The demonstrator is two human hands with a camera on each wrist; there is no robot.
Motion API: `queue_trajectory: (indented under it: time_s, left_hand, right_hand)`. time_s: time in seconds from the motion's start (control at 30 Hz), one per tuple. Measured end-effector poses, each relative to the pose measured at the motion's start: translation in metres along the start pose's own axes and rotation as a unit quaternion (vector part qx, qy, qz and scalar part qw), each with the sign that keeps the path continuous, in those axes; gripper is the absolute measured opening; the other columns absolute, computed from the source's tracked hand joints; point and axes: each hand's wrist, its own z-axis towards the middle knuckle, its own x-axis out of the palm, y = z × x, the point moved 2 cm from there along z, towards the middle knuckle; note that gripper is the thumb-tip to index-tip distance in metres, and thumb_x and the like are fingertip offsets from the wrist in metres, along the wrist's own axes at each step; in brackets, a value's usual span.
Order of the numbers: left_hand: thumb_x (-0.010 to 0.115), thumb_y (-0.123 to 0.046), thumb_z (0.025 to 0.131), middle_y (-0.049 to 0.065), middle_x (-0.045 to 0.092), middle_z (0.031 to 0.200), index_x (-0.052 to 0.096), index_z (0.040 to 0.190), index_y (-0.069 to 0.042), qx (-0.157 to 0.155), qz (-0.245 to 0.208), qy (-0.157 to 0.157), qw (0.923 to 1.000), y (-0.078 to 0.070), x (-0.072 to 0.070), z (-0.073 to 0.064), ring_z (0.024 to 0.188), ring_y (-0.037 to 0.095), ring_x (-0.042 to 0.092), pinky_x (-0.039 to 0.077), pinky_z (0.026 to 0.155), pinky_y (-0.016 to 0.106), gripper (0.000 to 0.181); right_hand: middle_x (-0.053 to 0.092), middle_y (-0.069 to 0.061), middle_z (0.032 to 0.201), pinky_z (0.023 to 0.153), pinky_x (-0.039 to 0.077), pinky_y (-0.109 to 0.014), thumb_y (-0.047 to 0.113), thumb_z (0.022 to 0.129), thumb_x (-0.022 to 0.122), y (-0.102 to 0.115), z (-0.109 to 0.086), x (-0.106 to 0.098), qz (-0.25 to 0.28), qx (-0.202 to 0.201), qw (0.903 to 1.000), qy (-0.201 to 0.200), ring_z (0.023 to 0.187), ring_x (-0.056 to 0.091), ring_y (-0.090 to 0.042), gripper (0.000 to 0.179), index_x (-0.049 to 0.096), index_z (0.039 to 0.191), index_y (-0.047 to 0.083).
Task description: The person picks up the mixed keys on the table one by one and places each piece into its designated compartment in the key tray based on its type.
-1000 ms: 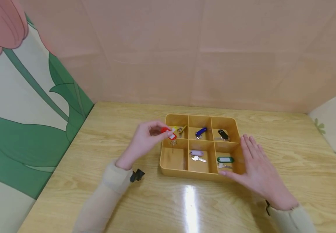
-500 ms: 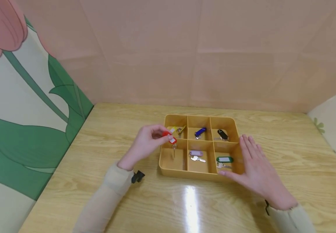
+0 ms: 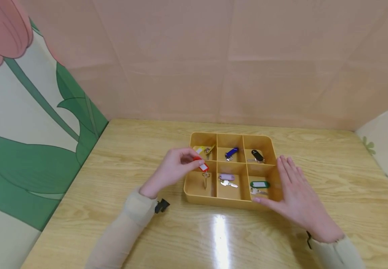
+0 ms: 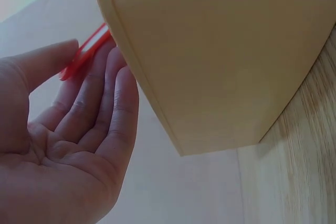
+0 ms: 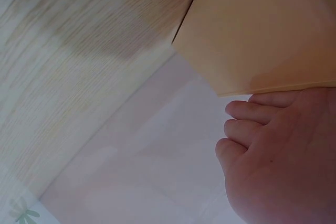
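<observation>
Between thumb and fingers, my left hand [image 3: 175, 168] pinches a red key tag [image 3: 202, 164] with a white label. From the tag a key [image 3: 205, 182] hangs over the front left compartment of a tan six-compartment organizer box [image 3: 234, 203]. In the left wrist view the red tag [image 4: 86, 53] sits beside the box wall [image 4: 220, 61]. My right hand [image 3: 298, 194] rests with straight fingers along the box's right side, its thumb at the front right rim. The right wrist view shows those fingers against the box edge [image 5: 278, 88].
Key tags lie in the other compartments: yellow [image 3: 199, 150], blue [image 3: 232, 152], black [image 3: 257, 155], lilac [image 3: 227, 176] and green [image 3: 260, 184]. The box stands on a wooden table [image 3: 140, 138] before a pinkish backdrop [image 3: 227, 74]. A floral panel [image 3: 39, 112] stands at left.
My left hand has moved slightly right and toward the front with the red key tag, from near the back left compartment to over the front left one. The right hand stays put.
</observation>
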Motion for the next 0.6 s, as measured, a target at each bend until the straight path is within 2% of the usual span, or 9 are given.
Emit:
queue_trajectory:
  time_s: [0.3,0.6]
  left_hand:
    - [0.075,-0.016,0.095,-0.002,0.071,0.091,0.075,0.1,-0.01,-0.005,0.015,0.005,0.9999,0.0002,0.005,0.0002,0.085,0.017,0.067,0.057,0.081,0.032,0.008]
    - [0.074,-0.018,0.096,-0.004,0.071,0.092,0.074,0.101,-0.011,-0.019,0.024,0.011,0.9995,0.0005,0.0059,-0.0001,0.089,0.014,0.068,0.056,0.084,0.032,0.008]
  right_hand:
    - [0.003,-0.021,0.167,0.121,-0.005,-0.045,0.069,0.081,0.073,0.0011,-0.0004,-0.0002,0.003,0.0,1.0,0.0,0.153,-0.003,-0.034,0.127,0.004,0.161,-0.002]
    - [0.003,-0.021,0.167,0.121,-0.004,-0.046,0.069,0.081,0.073,0.0008,-0.0011,-0.0003,0.002,0.0,1.0,0.0,0.153,-0.003,-0.034,0.127,0.003,0.161,-0.002]
